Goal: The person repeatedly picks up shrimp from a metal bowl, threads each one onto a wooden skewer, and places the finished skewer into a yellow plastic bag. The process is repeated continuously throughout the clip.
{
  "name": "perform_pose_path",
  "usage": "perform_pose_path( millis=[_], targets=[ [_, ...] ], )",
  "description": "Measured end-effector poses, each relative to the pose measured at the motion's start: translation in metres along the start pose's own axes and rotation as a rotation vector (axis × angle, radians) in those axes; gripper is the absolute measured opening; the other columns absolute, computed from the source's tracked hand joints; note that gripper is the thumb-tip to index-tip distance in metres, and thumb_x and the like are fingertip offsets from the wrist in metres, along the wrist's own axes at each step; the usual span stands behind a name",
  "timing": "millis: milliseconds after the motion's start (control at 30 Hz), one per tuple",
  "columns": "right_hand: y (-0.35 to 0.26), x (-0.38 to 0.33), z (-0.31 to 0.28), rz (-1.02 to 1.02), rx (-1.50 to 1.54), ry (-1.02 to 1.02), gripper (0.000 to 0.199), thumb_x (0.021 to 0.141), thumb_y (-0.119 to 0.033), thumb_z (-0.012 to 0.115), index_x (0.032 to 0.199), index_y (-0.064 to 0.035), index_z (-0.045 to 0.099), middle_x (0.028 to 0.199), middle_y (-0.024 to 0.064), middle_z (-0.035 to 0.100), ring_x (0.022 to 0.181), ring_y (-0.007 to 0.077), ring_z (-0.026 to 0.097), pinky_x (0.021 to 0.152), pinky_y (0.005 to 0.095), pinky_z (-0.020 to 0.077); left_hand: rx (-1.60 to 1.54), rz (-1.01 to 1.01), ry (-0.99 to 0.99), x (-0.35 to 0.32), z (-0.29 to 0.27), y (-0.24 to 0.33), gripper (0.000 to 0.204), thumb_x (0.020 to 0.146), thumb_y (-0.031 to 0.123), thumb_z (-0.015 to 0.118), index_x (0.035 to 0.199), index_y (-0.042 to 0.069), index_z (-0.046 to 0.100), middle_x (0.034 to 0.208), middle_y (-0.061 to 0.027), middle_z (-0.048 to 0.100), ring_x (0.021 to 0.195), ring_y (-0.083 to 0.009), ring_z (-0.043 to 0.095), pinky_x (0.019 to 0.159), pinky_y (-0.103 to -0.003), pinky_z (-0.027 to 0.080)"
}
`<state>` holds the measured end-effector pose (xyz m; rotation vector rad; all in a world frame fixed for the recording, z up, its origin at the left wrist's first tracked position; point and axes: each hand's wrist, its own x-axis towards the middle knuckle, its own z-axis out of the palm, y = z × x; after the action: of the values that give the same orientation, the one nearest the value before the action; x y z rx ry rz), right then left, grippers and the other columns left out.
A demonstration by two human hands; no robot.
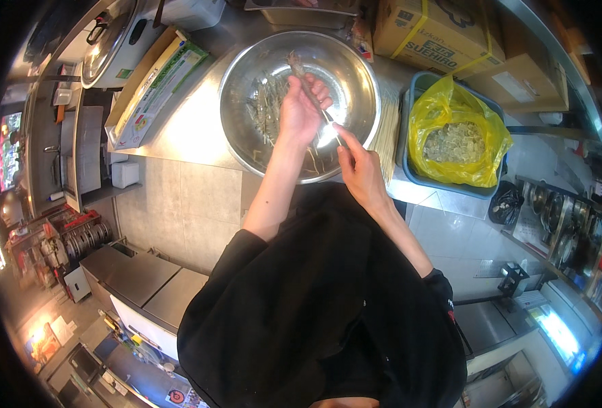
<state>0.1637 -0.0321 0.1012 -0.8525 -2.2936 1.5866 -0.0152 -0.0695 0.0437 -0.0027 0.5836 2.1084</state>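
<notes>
Over a large steel bowl [229, 119], my left hand [299, 115] is closed around a grey raw shrimp [295, 63], whose head end sticks up past the fingers. My right hand [362, 170] pinches a thin pale skewer [329, 120] at the bowl's near right rim. The skewer points up and left toward the shrimp; its far end is hidden by my left hand. More grey shrimp [268, 109] lie in a heap in the left part of the bowl. A bundle of wooden skewers [385, 136] rests on the counter just right of the bowl.
Right of the skewers stands a blue bin [406, 160] lined with a yellow bag [430, 112], holding pale translucent pieces [454, 143]. Cardboard boxes [444, 34] are behind it. A long green-and-white carton [155, 88] lies left on the steel counter [192, 126]. A metal tray [301, 15] sits beyond the bowl.
</notes>
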Motion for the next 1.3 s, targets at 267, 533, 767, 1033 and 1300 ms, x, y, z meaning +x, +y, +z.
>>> perform_pose_path(
  millis=[267,533,767,1033,1300],
  targets=[
    [0.002,0.0,0.0,-0.039,-0.021,-0.006,0.041,0.094,-0.005,0.054,0.135,-0.0128,0.057,0.059,0.0218,0.051,0.049,0.0307,0.056,0.052,0.0387,0.0424,0.036,0.016,0.019,-0.001,0.006,-0.001,0.041,0.104,0.05,0.035,0.097,0.011,0.046,0.08,0.0002,0.04,0.073,-0.0127,0.037,0.062,-0.027,0.032],
    [-0.003,0.002,0.003,-0.038,0.025,0.012,0.04,0.095,-0.004,0.054,0.133,-0.011,0.058,0.066,0.0244,0.054,0.052,0.0309,0.057,0.055,0.0364,0.0441,0.027,0.005,0.026,-0.004,0.013,-0.003,0.041,0.103,0.051,0.034,0.096,0.012,0.045,0.08,0.0008,0.039,0.073,-0.0131,0.038,0.059,-0.026,0.032],
    [-0.004,0.0,-0.001,-0.072,0.012,0.027,0.04,0.094,-0.002,0.054,0.133,-0.0106,0.058,0.066,0.0234,0.053,0.051,0.0276,0.055,0.056,0.0339,0.045,-0.034,-0.008,0.058,-0.005,0.015,-0.004,0.04,0.105,0.049,0.031,0.096,0.012,0.045,0.08,0.0006,0.039,0.072,-0.0138,0.038,0.059,-0.027,0.032],
    [-0.002,-0.002,-0.002,-0.067,0.029,0.017,0.041,0.095,-0.002,0.053,0.134,-0.0115,0.058,0.059,0.0198,0.048,0.046,0.0227,0.051,0.053,0.0331,0.0432,0.004,0.014,0.044,-0.006,0.024,0.0,0.042,0.105,0.049,0.028,0.095,0.012,0.044,0.079,0.0009,0.037,0.071,-0.0133,0.035,0.059,-0.027,0.032],
    [-0.005,0.001,0.001,-0.072,0.054,0.026,0.039,0.094,-0.001,0.052,0.131,-0.0103,0.059,0.065,0.0241,0.051,0.05,0.0254,0.053,0.055,0.0353,0.0443,0.043,0.032,0.055,-0.008,0.029,0.0,0.041,0.104,0.05,0.031,0.095,0.013,0.044,0.079,0.0018,0.037,0.071,-0.0116,0.035,0.058,-0.025,0.031]
  ],
)
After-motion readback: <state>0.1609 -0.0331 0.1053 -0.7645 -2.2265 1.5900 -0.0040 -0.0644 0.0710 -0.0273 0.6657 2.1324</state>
